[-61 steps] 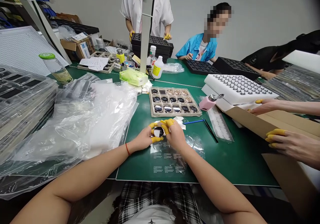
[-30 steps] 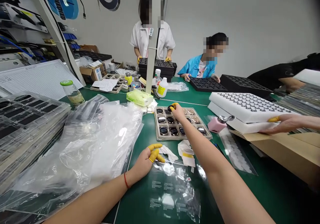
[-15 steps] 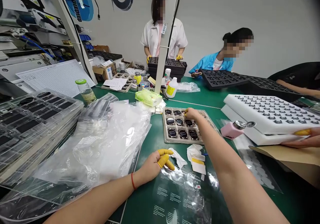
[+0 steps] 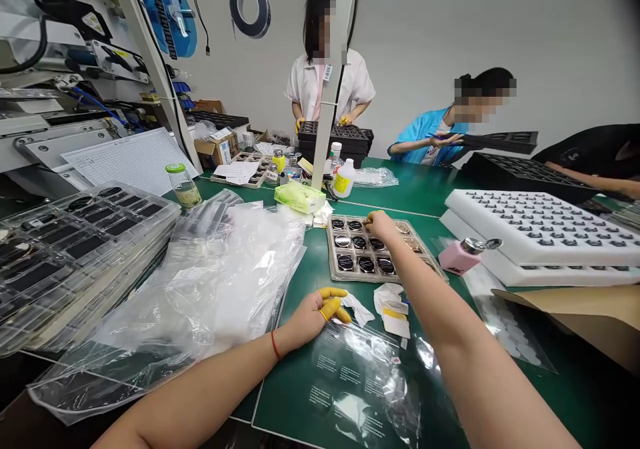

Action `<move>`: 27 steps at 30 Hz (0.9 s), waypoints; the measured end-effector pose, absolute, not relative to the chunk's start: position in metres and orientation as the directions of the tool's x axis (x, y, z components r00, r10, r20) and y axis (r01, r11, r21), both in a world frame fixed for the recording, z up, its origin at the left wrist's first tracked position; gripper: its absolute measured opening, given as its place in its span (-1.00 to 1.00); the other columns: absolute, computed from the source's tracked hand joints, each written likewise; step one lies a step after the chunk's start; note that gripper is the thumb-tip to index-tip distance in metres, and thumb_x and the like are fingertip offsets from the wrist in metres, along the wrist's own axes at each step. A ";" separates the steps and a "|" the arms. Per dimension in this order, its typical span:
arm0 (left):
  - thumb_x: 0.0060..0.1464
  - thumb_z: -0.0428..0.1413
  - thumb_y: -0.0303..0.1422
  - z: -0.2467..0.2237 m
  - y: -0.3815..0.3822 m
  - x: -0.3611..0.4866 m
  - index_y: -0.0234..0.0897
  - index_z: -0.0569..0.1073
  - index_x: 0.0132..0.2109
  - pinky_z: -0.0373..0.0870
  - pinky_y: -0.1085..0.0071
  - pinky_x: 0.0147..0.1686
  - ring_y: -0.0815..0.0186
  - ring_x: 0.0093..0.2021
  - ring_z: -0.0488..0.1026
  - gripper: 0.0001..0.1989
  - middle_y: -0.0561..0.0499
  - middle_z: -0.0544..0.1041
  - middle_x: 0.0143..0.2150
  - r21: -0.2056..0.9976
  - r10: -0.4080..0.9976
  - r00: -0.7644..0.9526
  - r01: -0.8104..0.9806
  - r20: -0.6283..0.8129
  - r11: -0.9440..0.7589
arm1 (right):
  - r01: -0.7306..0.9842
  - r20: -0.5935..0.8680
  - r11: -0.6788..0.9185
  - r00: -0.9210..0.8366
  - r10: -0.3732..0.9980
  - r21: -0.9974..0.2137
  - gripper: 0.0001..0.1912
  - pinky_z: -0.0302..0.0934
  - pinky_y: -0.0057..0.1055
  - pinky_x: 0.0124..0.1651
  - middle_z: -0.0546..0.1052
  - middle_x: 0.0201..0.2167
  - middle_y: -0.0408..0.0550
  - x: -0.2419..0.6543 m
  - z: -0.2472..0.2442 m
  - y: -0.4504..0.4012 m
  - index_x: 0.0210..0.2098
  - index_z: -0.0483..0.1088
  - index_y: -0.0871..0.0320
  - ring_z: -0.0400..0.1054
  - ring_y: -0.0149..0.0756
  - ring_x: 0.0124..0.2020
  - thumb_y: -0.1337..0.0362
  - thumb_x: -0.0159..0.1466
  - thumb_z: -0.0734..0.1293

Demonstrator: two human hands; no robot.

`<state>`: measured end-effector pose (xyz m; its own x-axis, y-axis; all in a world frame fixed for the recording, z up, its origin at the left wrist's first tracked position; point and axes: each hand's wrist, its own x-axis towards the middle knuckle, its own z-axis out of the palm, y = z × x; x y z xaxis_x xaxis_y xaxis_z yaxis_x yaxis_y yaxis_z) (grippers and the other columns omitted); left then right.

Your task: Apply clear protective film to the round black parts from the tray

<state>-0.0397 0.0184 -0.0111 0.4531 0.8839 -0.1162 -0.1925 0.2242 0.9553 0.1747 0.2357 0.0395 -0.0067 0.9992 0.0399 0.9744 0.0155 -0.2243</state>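
Observation:
My right hand (image 4: 381, 227) reaches over the back row of a clear plastic tray (image 4: 350, 277) whose compartments hold round, shiny black discs (image 4: 366, 264). Its yellow-cotted fingers point down and are closed at a back-row compartment; what they pinch is hidden. On the near side of the tray, my left hand (image 4: 320, 310) rests low over the green table, yellow cots on its fingers. Those fingers are closed on a crumpled white tissue (image 4: 359, 309) that sticks out to the right. A folded white wipe with a yellow strip (image 4: 395, 314) lies beside it.
Plastic bags (image 4: 235, 269) and stacked clear trays (image 4: 95, 235) fill the left. A pink pump bottle (image 4: 460, 257) and white foam trays (image 4: 545, 225) stand right. Behind are a tissue pack (image 4: 300, 197), a white bottle (image 4: 344, 179) and a post (image 4: 327, 82). Co-workers handle black trays (image 4: 505, 141).
My right fingers have shifted slightly left over the back row. A co-worker in blue now holds a black tray tilted up. Another person's hand has left the white foam tray. The view has shifted slightly.

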 end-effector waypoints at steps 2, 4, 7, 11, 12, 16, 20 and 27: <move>-0.02 0.14 -0.06 -0.010 0.018 -0.041 -0.41 0.26 0.06 0.37 0.31 -0.29 0.26 -0.38 0.51 -0.39 -0.10 0.56 -0.38 0.941 0.887 0.439 -0.220 -0.140 0.258 | 0.954 0.135 0.093 -0.057 0.989 -0.284 -0.75 0.20 -0.37 -0.12 0.46 -0.15 0.09 0.163 0.038 0.197 -0.10 0.42 0.22 0.34 -0.23 -0.13 0.32 0.26 0.23; -0.03 0.17 -0.11 -0.010 0.018 -0.041 -0.39 0.13 0.15 0.38 0.29 -0.27 0.25 -0.37 0.52 -0.30 -0.07 0.55 -0.37 0.929 0.897 0.421 -0.260 -0.137 0.264 | 0.911 0.200 0.206 -0.141 0.970 -0.357 -0.75 0.22 -0.42 -0.15 0.46 -0.18 -0.04 0.151 0.032 0.146 -0.09 0.41 0.09 0.33 -0.32 -0.19 0.27 0.26 0.23; -0.05 0.20 -0.14 -0.011 0.016 -0.039 -0.37 0.08 0.18 0.40 0.25 -0.24 0.25 -0.37 0.52 -0.25 -0.05 0.53 -0.35 0.916 0.878 0.469 -0.304 -0.095 0.262 | 0.645 0.373 0.540 -0.392 0.841 -0.541 -0.81 0.24 -0.33 -0.19 0.43 -0.27 -0.05 0.134 0.016 0.064 -0.22 0.48 0.04 0.32 -0.28 -0.25 0.35 0.20 0.27; -0.08 0.25 -0.26 -0.014 0.012 -0.036 -0.33 0.26 0.10 0.39 0.25 -0.16 0.22 -0.20 0.47 -0.39 -0.17 0.47 -0.07 0.953 0.811 0.582 -0.212 -0.056 0.218 | 0.551 0.332 0.529 -0.421 0.844 -0.646 -0.70 0.24 -0.26 -0.11 0.38 -0.22 -0.02 0.126 0.001 -0.001 -0.24 0.46 0.06 0.29 -0.26 -0.18 0.50 0.13 0.23; -0.09 0.26 -0.29 -0.015 0.011 -0.035 -0.30 0.26 0.11 0.38 0.26 -0.13 0.20 -0.12 0.45 -0.39 -0.18 0.43 0.01 0.968 0.812 0.583 -0.180 -0.036 0.173 | 0.536 0.315 0.490 -0.388 0.866 -0.688 -0.69 0.24 -0.26 -0.09 0.38 -0.22 -0.03 0.127 0.000 -0.007 -0.26 0.46 0.07 0.28 -0.26 -0.17 0.52 0.11 0.21; -0.04 0.21 -0.35 -0.018 0.007 -0.036 -0.21 0.20 0.19 0.32 0.25 -0.02 0.15 0.03 0.37 -0.36 -0.16 0.34 0.14 0.995 0.795 0.603 -0.102 0.072 -0.013 | 0.436 0.179 0.246 -0.191 0.965 -0.865 -0.78 0.26 -0.32 -0.19 0.38 -0.30 -0.09 0.132 -0.003 -0.008 -0.24 0.40 0.11 0.30 -0.32 -0.27 0.43 0.14 0.23; -0.03 0.20 -0.37 -0.020 0.004 -0.035 -0.22 0.15 0.22 0.35 0.27 -0.07 0.16 -0.03 0.40 -0.33 -0.15 0.39 0.08 0.994 0.763 0.639 -0.100 0.098 -0.044 | 0.498 0.135 0.186 -0.137 0.981 -0.847 -0.82 0.23 -0.33 -0.26 0.36 -0.32 -0.11 0.127 -0.007 -0.005 -0.25 0.38 0.10 0.25 -0.32 -0.33 0.36 0.12 0.29; -0.17 0.29 -0.37 -0.014 0.009 -0.035 -0.29 0.32 -0.01 0.39 0.35 -0.25 0.32 -0.31 0.45 -0.47 -0.04 0.48 -0.18 0.999 0.816 0.578 -0.033 -0.012 0.039 | 0.643 0.360 0.376 -0.164 0.918 -0.667 -0.93 0.17 -0.28 -0.21 0.42 -0.38 -0.08 0.134 0.012 -0.030 -0.39 0.32 0.10 0.26 -0.25 -0.30 0.38 0.15 0.23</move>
<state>-0.0354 0.0090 -0.0144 0.5784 0.8157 -0.0123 -0.0330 0.0385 0.9987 0.1338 -0.0304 0.0122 -0.1636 0.9184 0.3603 0.6426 0.3763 -0.6674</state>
